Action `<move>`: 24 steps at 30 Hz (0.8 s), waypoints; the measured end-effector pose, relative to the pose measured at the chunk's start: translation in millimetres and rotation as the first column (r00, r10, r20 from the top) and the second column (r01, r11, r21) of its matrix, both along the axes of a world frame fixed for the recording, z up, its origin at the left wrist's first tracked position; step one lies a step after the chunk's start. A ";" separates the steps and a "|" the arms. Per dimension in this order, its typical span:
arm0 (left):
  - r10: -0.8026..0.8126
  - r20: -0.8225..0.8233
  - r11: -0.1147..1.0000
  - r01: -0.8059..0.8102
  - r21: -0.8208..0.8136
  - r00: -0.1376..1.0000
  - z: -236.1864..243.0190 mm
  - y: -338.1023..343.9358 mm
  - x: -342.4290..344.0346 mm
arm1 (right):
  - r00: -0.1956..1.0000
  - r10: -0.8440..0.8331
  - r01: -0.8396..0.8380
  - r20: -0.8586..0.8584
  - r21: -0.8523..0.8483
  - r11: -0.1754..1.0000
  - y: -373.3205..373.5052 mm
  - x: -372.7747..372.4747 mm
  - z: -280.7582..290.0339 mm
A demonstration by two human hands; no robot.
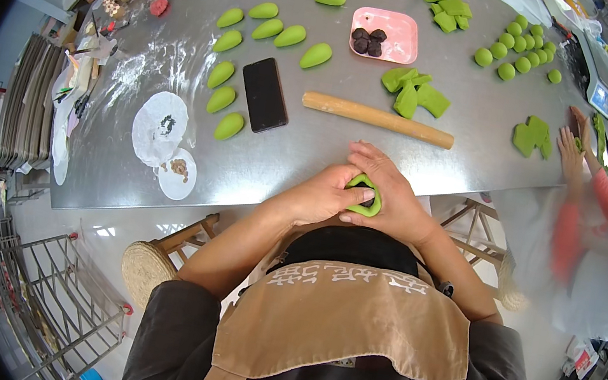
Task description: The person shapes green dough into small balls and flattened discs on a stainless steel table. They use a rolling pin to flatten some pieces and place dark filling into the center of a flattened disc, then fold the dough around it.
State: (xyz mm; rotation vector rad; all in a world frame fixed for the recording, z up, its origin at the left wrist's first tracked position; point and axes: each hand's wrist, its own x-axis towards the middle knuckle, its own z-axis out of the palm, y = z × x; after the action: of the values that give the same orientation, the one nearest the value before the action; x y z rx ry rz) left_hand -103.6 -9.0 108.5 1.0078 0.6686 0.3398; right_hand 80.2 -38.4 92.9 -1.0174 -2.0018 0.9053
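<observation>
Close to my body, just past the table's front edge, a green dough wrapper (373, 207) is held between my two hands, with a dark ball of filling (367, 197) sunk in its middle. My right hand (399, 198) cups the dough from the right, fingers curled round it. From the other side my left hand (322, 193) grips it, the thumb pressing at the filling. Beyond the hands lies a wooden rolling pin (377, 119). Flat green dough pieces (432, 100) and a pink tray (407, 43) with dark filling balls (368, 41) sit farther back.
Several smooth green oval dough pieces (267, 29) lie left of centre beside a black phone (265, 95). Green dough balls (506, 71) and a scale (604, 100) are at the far right. Other people's hands (571, 151) work at the right edge. A stool (147, 274) stands below left.
</observation>
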 end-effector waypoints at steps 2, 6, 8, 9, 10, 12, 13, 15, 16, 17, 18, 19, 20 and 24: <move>-0.051 -0.036 0.999 0.050 -0.014 0.998 3.9 5.9 -1.5 | 0.997 -0.040 0.038 -0.068 -0.027 0.999 -0.8 -3.0 2.6; 0.355 0.372 0.877 -0.168 -0.449 0.858 -6.7 -7.7 5.0 | 0.971 -0.197 0.211 -0.133 0.096 0.973 0.1 -3.7 -3.6; 0.459 0.311 0.817 -0.258 -0.516 0.832 2.9 -21.8 18.0 | 0.965 -0.256 0.261 -0.054 0.134 0.956 -2.3 -6.8 -4.4; 0.430 0.301 0.830 -0.242 -0.502 0.851 -0.2 -20.1 16.7 | 0.970 -0.240 0.243 -0.037 0.103 0.965 -4.8 -4.9 -0.3; 0.403 0.285 0.843 -0.231 -0.486 0.870 -4.5 -17.9 12.1 | 0.975 -0.221 0.222 -0.027 0.070 0.972 -6.6 -5.5 3.8; 0.296 0.267 0.888 -0.161 -0.430 0.917 -10.7 -14.3 4.4 | 0.986 -0.154 0.152 -0.064 -0.041 0.988 -5.9 3.9 1.1; 0.213 0.263 0.917 -0.099 -0.387 0.941 -12.5 -11.2 1.8 | 0.984 -0.163 0.157 -0.077 -0.078 0.985 -5.6 6.3 5.3; 0.073 0.126 0.956 -0.033 -0.290 0.989 -9.9 -9.4 0.9 | 0.988 -0.117 0.108 -0.104 -0.087 0.990 -4.2 7.6 0.5; 0.051 0.097 0.973 -0.028 -0.228 0.994 -10.2 -9.5 1.9 | 0.992 -0.089 0.088 -0.092 -0.018 0.996 -3.5 6.8 -2.7; 0.032 0.065 0.986 -0.021 -0.164 0.997 -10.7 -9.8 3.3 | 0.995 -0.062 0.066 -0.078 0.050 0.997 -2.6 4.8 -4.9; 0.014 0.033 0.995 -0.011 -0.100 0.999 -11.0 -10.1 4.3 | 0.997 -0.036 0.043 -0.062 0.117 0.992 -2.1 3.6 -7.2; 0.027 0.075 0.989 -0.016 -0.145 0.997 -5.8 -10.5 5.0 | 0.991 -0.043 0.057 -0.127 0.111 0.992 -1.7 3.2 -11.2; 0.041 0.116 0.982 -0.019 -0.189 0.992 3.8 -11.0 6.0 | 0.980 -0.050 0.071 -0.192 0.104 0.992 -1.6 3.0 -15.4; 0.316 0.473 0.821 0.013 -0.571 0.822 4.7 -8.1 9.0 | 0.889 -0.138 0.104 -0.436 -0.101 0.989 -2.7 4.5 -5.8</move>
State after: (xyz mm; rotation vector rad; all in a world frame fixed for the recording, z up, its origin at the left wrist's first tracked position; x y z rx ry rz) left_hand -94.6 -17.2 113.3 0.2538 0.2806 0.5229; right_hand 84.7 -41.1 87.0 -0.8715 -1.5165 1.0434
